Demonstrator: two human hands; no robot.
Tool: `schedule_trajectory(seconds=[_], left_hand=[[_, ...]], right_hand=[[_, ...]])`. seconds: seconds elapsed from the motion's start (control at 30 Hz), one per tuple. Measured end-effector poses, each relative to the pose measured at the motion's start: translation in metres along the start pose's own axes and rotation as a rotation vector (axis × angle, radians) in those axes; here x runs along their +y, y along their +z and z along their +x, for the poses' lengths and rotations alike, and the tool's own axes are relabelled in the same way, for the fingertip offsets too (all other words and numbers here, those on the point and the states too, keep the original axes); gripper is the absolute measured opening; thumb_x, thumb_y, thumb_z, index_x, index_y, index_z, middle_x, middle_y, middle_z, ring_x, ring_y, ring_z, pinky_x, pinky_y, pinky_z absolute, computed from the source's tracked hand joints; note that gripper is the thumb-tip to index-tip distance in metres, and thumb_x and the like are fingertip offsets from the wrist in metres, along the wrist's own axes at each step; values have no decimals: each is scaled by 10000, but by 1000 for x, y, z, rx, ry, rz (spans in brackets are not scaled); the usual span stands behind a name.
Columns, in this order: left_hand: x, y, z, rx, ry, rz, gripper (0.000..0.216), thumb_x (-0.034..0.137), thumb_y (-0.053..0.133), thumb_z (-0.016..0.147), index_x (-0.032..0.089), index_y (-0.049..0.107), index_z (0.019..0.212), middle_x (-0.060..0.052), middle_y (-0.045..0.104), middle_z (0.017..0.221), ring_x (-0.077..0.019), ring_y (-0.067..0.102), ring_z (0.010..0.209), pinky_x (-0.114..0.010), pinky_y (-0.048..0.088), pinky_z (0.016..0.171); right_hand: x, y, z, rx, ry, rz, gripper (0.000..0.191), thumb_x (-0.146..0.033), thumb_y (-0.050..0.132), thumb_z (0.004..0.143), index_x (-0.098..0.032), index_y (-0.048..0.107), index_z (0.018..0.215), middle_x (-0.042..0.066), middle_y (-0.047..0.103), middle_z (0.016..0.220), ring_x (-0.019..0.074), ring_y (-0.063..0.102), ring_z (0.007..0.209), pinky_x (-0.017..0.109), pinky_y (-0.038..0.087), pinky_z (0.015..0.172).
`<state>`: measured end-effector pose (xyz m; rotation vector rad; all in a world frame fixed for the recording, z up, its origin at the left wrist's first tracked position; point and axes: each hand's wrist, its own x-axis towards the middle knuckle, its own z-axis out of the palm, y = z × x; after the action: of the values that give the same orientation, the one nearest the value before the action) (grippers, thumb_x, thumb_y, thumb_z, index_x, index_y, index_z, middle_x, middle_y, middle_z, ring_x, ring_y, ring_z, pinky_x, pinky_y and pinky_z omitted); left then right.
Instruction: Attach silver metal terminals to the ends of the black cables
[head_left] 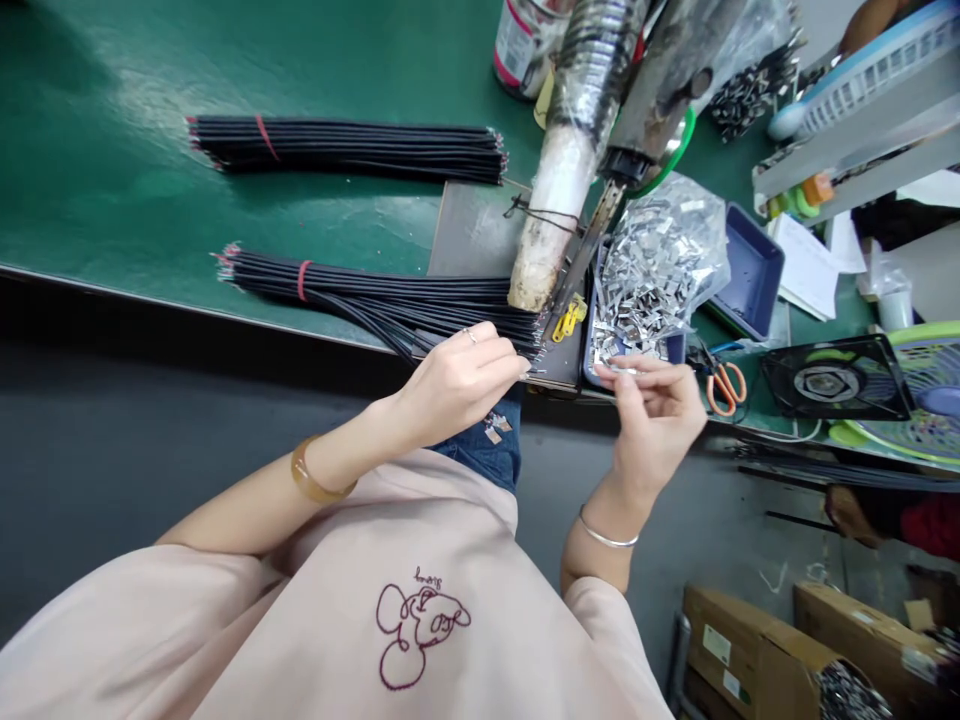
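Left fingers [491,374] hide part of the nearer black cable bundle [375,290]

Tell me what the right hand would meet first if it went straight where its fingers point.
Probably the left hand, at the black cable ends; depth is unclear, so the right hand might brush the blue tray rim first.

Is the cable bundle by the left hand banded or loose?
Banded: a red band circles the bundle, which fans out beyond it.
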<state>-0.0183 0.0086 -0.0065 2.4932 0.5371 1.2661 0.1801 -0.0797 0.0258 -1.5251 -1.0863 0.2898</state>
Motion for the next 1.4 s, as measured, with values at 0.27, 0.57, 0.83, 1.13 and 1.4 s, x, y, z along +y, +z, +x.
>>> schedule_trajectory(seconds=[0.27,0.57,0.83,1.13,1.4], left_hand=[[3,0,2,-38,-243,-165,147,139,552,961,145,675,880,-33,706,784,-123,612,690,-256,479,680],[-12,7,-8,-103,-131,294,184,206,565,962,160,673,820,-86,660,843,-223,544,821,-366,440,737],[-1,-16,4,-175,-122,-43,148,158,560,936,151,662,828,-42,651,739,-160,545,696,-292,463,699],[-3,-35,28,-514,-190,-444,184,102,576,865,155,679,722,0,638,646,-86,476,530,-240,357,559],[9,-6,12,-119,-645,-628,87,142,612,829,124,653,753,34,534,590,-63,434,529,-195,350,520]], right_hand=[[0,28,-27,37,-145,-60,45,-183,711,883,-207,679,861,27,778,938,183,776,842,328,636,763],[2,26,-23,84,-98,-69,99,-204,711,885,-209,643,813,6,755,870,175,777,776,302,643,680],[1,18,-23,-156,74,-97,117,-267,701,891,-213,634,813,0,743,847,149,754,743,275,636,702],[12,19,-18,-231,93,-114,113,-273,724,873,-210,651,814,23,781,912,162,769,786,276,634,753],[-9,31,-35,80,-76,-25,67,-270,664,929,-234,664,872,38,764,979,196,765,823,368,644,746]])
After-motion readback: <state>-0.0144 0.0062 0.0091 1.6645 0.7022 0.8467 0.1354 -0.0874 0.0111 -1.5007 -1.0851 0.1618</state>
